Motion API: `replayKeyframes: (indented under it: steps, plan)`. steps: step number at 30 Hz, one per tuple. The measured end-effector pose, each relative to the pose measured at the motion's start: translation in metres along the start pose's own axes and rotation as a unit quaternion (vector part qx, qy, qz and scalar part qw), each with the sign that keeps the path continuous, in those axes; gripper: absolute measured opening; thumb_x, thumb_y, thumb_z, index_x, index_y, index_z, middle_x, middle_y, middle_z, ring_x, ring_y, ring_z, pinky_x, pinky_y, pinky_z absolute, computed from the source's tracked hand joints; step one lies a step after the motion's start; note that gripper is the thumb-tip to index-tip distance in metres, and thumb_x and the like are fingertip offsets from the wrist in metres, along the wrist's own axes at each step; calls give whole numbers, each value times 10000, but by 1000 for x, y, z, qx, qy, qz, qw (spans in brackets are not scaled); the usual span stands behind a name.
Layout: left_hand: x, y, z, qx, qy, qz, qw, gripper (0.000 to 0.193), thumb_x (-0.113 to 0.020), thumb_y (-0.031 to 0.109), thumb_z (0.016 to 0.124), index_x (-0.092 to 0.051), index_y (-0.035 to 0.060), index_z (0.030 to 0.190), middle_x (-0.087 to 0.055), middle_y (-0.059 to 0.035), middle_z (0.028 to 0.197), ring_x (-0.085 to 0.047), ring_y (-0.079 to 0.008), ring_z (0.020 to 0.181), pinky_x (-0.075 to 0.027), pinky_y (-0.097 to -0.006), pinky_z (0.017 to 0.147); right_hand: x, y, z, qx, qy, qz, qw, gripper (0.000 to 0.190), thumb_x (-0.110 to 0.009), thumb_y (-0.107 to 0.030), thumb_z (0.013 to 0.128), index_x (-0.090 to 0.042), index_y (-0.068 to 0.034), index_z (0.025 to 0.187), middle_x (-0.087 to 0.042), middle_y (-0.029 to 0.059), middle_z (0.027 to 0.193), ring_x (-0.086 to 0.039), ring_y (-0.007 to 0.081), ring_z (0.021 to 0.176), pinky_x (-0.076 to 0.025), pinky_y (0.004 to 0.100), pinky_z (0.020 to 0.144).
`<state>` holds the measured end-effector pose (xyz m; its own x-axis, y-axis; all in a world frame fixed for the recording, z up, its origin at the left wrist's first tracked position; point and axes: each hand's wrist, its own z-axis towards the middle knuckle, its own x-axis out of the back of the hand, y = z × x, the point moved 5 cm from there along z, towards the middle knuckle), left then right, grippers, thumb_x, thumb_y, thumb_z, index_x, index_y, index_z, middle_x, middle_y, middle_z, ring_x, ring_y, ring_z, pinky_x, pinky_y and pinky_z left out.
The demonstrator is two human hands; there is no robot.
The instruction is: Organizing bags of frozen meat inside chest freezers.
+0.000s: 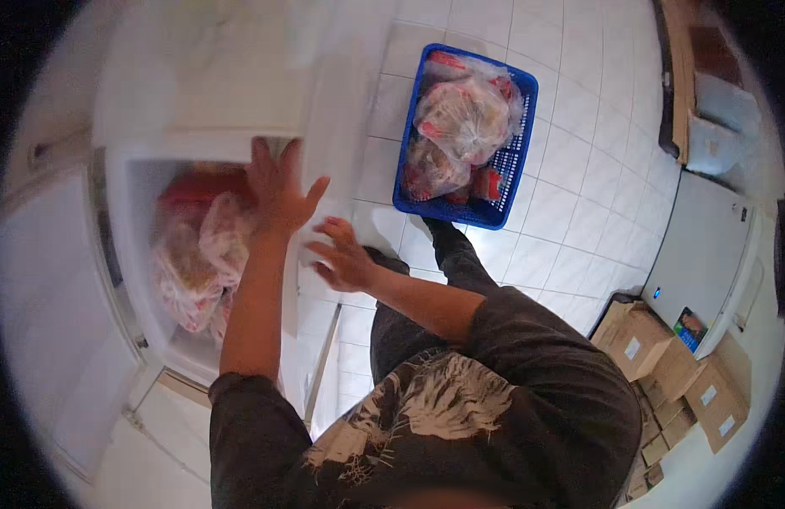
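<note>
My left hand [284, 191] is spread over the right rim of an open white chest freezer [122, 254], fingers apart and holding nothing. Inside the freezer lie clear plastic bags of food [189, 273] and something red [205, 188] behind them, partly blurred. My right hand [341, 254] hangs in the air just right of the freezer, its fingers apart and slightly curled, with nothing in it. On the floor to the right, a blue plastic basket [526, 153] holds several clear bags of food [466, 118] with red parts showing. What exactly the bags contain I cannot tell.
White floor tiles [574, 159] surround the basket, whose near edge is beside my foot. At the right stand a grey-white appliance [698, 235] and several cardboard boxes [631, 343]. A white panel [55, 305] lies left of the freezer.
</note>
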<state>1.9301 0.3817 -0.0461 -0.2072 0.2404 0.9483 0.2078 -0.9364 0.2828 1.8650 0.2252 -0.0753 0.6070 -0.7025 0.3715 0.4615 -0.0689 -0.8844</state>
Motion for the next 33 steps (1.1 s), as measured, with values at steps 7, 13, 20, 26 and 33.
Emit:
replayKeyframes:
  steps: [7, 13, 20, 26, 33]
  plan:
    - [-8, -9, -14, 24, -33, 62, 997, 927, -706, 520, 828, -257, 55, 1493, -203, -275, 1523, -140, -417, 1448, -160, -569, 1150, 106, 271, -177, -362, -225, -190, 885, 586, -806, -246, 699, -584, 17, 1174, -558, 223, 1179, -484, 375, 1155, -404, 454, 988]
    - [-13, 2, -13, 37, -4, 33, 999, 1047, -807, 465, 750, -196, 26, 1478, -205, -257, 1479, -175, -427, 1392, -193, -555, 1139, 197, 436, -109, -451, -1, -298, 841, 760, -794, -257, 717, -457, 59, 1320, -476, 296, 1317, -389, 448, 1293, -323, 474, 1116]
    - [1, -25, -34, 128, -56, 8, 990, 1048, -801, 458, 772, -149, 22, 1467, -252, -185, 1413, -274, -348, 1342, -250, -490, 1143, 182, 475, -67, -461, -51, -437, 771, 635, -763, -369, 763, -538, -127, 1305, -515, 183, 1312, -482, 360, 1214, -435, 466, 986]
    - [-19, 3, -17, 75, -53, 102, 991, 891, -830, 389, 737, -374, -9, 1392, -309, -248, 1443, -261, -401, 1381, -186, -523, 1146, 221, 523, -94, -363, -102, -524, 764, 461, -679, -358, 835, -621, -46, 1170, -622, 177, 1154, -639, 334, 1003, -537, 459, 807]
    - [8, 7, 2, 75, 17, 17, 997, 795, -814, 433, 706, -446, 117, 1335, -403, -209, 1374, -367, -441, 1281, -297, -557, 1049, 222, 519, -99, -333, -50, -327, 883, 457, -643, -312, 888, -596, -11, 1229, -649, 236, 1104, -616, 426, 1010, -490, 489, 874]
